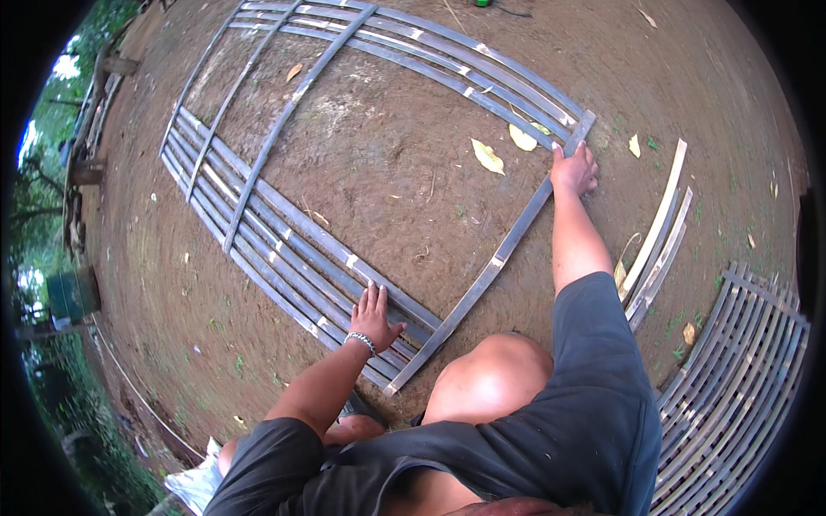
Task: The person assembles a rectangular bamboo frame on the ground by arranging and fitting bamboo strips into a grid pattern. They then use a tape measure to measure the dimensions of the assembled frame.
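Observation:
A frame of dark split-bamboo slats lies on the ground in front of me. Across its near end runs a bamboo crosspiece. My right hand is closed round this crosspiece close to its far right end, thumb on one side and fingers on the other. With fingers stretched out, my left hand lies flat on the left band of bamboo slats, a little short of the crosspiece. Another band of slats meets the crosspiece beside my right hand. Farther off, more crosspieces join the two bands.
Loose pale bamboo strips lie to my right. Beyond them, at lower right, sits a finished-looking slatted bamboo panel. Yellow leaves are scattered on the bare soil. My bent knee is close to the crosspiece. A green container stands far left.

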### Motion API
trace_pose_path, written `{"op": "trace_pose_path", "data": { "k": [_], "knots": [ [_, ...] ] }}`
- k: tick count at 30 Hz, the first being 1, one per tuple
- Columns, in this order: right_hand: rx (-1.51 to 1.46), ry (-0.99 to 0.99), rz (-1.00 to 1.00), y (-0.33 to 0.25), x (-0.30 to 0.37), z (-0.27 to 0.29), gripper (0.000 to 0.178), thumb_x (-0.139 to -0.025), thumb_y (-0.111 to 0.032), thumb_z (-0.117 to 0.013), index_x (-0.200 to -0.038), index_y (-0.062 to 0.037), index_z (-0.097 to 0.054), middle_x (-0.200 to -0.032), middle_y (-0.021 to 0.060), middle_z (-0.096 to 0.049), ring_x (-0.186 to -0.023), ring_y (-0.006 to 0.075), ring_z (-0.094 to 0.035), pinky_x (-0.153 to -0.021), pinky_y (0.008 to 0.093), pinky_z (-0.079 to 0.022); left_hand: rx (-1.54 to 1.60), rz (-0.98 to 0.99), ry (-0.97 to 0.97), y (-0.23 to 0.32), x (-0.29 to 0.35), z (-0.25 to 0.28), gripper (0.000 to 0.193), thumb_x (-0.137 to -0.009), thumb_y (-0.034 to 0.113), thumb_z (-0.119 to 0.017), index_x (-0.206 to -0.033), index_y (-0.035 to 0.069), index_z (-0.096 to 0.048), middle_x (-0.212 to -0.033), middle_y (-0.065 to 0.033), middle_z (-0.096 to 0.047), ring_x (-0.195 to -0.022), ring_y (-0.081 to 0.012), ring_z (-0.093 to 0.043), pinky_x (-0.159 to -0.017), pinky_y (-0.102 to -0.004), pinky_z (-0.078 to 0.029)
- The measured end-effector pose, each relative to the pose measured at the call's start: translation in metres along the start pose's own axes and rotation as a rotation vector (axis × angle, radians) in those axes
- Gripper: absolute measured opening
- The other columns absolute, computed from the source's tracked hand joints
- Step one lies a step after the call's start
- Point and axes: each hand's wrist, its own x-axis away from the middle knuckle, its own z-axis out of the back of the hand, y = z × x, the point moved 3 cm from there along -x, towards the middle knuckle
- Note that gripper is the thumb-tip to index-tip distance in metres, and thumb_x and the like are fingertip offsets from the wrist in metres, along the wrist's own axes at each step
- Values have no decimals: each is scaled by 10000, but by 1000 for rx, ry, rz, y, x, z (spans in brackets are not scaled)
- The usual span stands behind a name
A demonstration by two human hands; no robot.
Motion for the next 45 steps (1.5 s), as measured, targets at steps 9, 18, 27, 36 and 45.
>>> {"op": "trace_pose_path", "data": {
  "k": [9,18,27,36,45],
  "knots": [
    [-8,10,54,-11,24,23,846,-847,-563,-705,-1523,-150,-407,-1550,55,-424,-1395,298,-408,-1095,578,-328,25,24,-26,-3,2,10,1050,-842,537,-700,-1598,70,-140,-1673,-191,-75,-1541,-354,-131,-1229,-529,-185],
    [73,-259,487,59,144,96,716,-889,-294,-715,-1511,-111,-408,-1476,212,-461,-1364,402,-423,-1149,558,-316,142,159,-143,-9,41,38,1012,-862,554,-669,-1597,80,-159,-1668,-215,-72,-1527,-381,-175,-1219,-518,-221],
    [350,-927,419,210,302,291,406,-789,-124,-748,-1185,-58,-691,-1167,174,-705,-1068,313,-688,-959,402,-528,329,187,-391,47,162,153,851,-880,563,-631,-1510,46,-385,-1603,-253,-275,-1425,-411,-390,-1167,-448,-351],
    [424,-989,549,75,115,338,496,-795,-174,-789,-1249,-45,-637,-1172,149,-711,-1105,299,-677,-957,398,-533,723,-148,-297,143,120,293,815,-891,553,-626,-1480,24,-434,-1410,-288,-532,-1312,-414,-519,-1125,-428,-391],
    [198,-992,523,-261,-36,247,484,-862,-217,-742,-1299,-51,-614,-1087,143,-728,-1004,233,-696,-893,360,-530,1098,285,-150,-16,-16,335,742,-910,541,-607,-1390,-19,-529,-1350,-295,-579,-1292,-397,-547,-1102,-416,-413]
  ]
}}
